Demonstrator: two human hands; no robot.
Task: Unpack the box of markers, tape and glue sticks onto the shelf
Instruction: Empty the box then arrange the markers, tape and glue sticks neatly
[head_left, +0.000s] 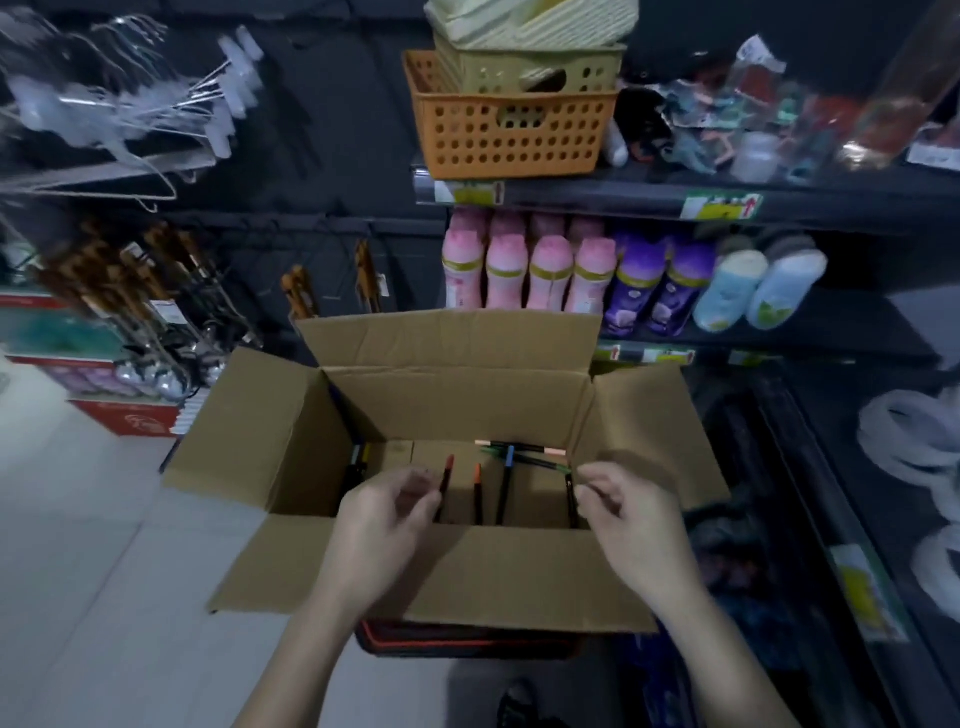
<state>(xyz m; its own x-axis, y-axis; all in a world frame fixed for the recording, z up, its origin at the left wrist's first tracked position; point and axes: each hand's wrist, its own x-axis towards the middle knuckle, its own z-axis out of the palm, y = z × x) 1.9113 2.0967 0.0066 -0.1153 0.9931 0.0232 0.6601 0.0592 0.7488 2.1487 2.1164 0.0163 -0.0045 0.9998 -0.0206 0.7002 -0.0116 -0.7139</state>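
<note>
An open cardboard box (291, 447) stands in front of me with its flaps spread. On its bottom lie several markers: a red-capped marker (448, 467), an orange-capped marker (477, 486), a blue-banded marker (506, 478) and a green marker (524, 460). My left hand (384, 525) reaches over the near flap, fingers loosely curled, with its fingertips at the red-capped marker. My right hand (628, 514) reaches in from the right, fingers loosely curled, with its fingertips beside the green marker's end and a black marker (571, 501). Neither hand plainly holds anything.
Dark shelves (675, 197) rise behind and to the right of the box. They hold pink bottles (506, 275), purple bottles (660, 286), an orange basket (514, 130) and rolls of tape (904, 436). Hangers and utensils hang at the left. The box sits on a dark crate (467, 642).
</note>
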